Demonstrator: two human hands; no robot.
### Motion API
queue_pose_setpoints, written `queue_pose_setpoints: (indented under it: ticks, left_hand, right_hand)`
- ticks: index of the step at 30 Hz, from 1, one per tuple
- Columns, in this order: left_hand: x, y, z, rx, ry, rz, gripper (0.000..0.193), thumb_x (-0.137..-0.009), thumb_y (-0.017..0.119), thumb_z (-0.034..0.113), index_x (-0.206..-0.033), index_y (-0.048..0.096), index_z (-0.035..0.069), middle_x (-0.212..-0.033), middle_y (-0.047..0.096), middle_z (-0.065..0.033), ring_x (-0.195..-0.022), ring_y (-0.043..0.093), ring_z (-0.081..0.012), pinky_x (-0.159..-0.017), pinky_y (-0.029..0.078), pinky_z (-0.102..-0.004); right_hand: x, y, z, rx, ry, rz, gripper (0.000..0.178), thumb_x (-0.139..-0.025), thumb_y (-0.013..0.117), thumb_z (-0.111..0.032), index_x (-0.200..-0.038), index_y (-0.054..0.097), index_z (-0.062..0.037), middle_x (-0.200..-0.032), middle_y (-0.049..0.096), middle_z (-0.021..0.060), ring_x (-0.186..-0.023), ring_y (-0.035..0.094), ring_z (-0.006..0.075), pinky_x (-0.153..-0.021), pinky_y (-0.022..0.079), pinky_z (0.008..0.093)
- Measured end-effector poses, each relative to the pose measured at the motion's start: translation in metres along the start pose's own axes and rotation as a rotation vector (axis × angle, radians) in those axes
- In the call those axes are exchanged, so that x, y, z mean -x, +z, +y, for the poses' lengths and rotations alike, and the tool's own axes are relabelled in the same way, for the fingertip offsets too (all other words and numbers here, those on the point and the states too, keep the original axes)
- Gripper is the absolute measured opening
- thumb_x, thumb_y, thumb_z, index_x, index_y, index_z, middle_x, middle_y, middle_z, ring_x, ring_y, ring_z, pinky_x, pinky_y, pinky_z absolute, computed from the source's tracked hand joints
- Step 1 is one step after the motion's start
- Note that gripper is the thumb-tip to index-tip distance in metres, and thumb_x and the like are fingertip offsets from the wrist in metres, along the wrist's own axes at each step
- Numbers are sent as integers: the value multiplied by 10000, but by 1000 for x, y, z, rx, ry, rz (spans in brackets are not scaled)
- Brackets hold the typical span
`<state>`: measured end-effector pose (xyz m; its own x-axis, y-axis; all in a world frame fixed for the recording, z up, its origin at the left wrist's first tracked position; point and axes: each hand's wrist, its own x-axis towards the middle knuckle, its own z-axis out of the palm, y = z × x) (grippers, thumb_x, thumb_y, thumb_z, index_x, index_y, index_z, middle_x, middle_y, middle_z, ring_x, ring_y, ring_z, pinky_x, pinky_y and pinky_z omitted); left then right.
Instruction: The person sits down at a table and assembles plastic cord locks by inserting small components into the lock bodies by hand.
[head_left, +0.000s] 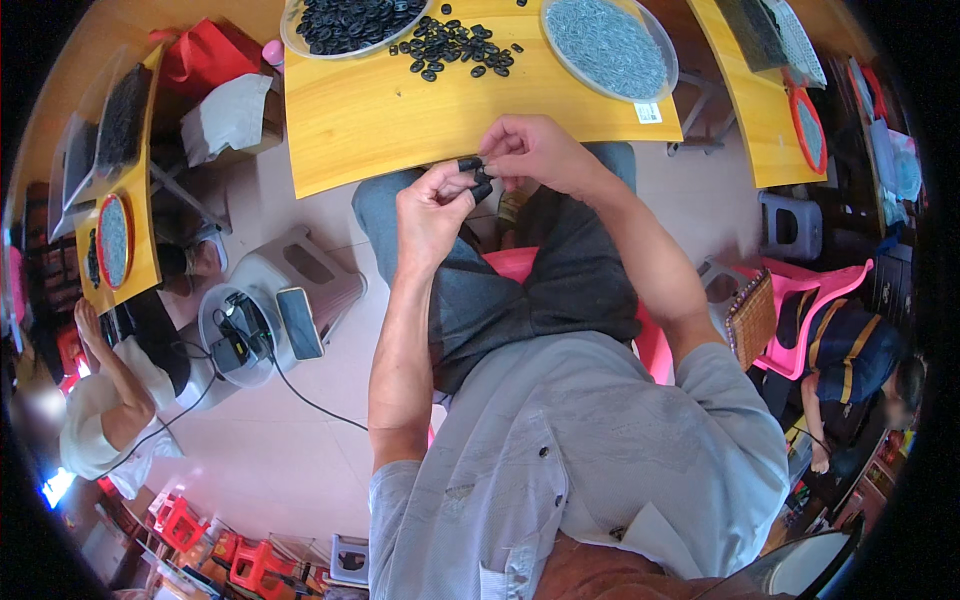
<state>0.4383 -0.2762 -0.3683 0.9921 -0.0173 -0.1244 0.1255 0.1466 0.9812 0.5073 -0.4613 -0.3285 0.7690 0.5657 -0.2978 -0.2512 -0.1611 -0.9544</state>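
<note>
Piece [484, 176], small and black, sits between the two hands, over the lap and just off the near edge of the bench. The left hand [430, 218] pinches it between thumb and finger, both tipped with black covers [482, 190]. The right hand [540, 155] meets it from the other side, fingertips nearly together and the other fingers curled – whether they grip it or something finer, I cannot tell. Beyond, on the yellow bench [400, 115], lie loose black ovals [455, 45], between a tub of black parts [360, 22] on the left and a round dish [674, 78] of thin silvery pins [608, 48] on the right. Farther out to the left, a grey stool [300, 258] bears a phone [300, 323] – just beside it, a clear container holds black adapters [232, 350].
</note>
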Motion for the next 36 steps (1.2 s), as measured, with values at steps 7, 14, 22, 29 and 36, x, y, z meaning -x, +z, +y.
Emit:
queue_pose_setpoints:
  ticks: [7,14,22,29,36]
  left_hand:
    - [6,3,1,-204,32,-18,268,-773,641,-77,-1037,651,-28,-878,708,-64,-789,649,-83,-723,522,-239]
    - [7,7,5,-419,187,-13,271,-728,676,-55,-995,650,-16,-798,676,-90,-730,655,-132,-675,522,-260]
    - [5,5,14,-498,241,41,169,-679,683,-22,-836,620,-17,-713,630,-75,-673,616,-141,-647,501,-284]
    - [13,6,4,-566,302,58,126,-678,686,6,-763,594,-6,-678,603,-113,-636,617,-212,-616,492,-319]
    - [12,8,6,-500,226,115,159,-710,667,-13,-845,586,-31,-718,628,-97,-666,622,-165,-638,506,-302]
  right_hand:
    - [6,2,7,-13,27,-9,172,-835,659,-90,-981,590,-30,-753,625,3,-617,590,69,-538,443,201]
    - [6,4,10,-7,41,15,151,-826,663,-77,-956,598,-41,-727,621,-8,-603,580,64,-529,426,193]
    - [2,8,7,-37,25,-2,142,-807,674,-47,-924,596,-46,-704,599,-7,-584,563,65,-515,422,199]
    - [10,16,15,-20,16,43,120,-792,678,-16,-879,596,-21,-708,600,13,-571,562,85,-517,454,230]
    - [3,19,0,1,33,73,116,-789,664,-23,-881,593,-18,-704,604,19,-565,565,91,-514,458,239]
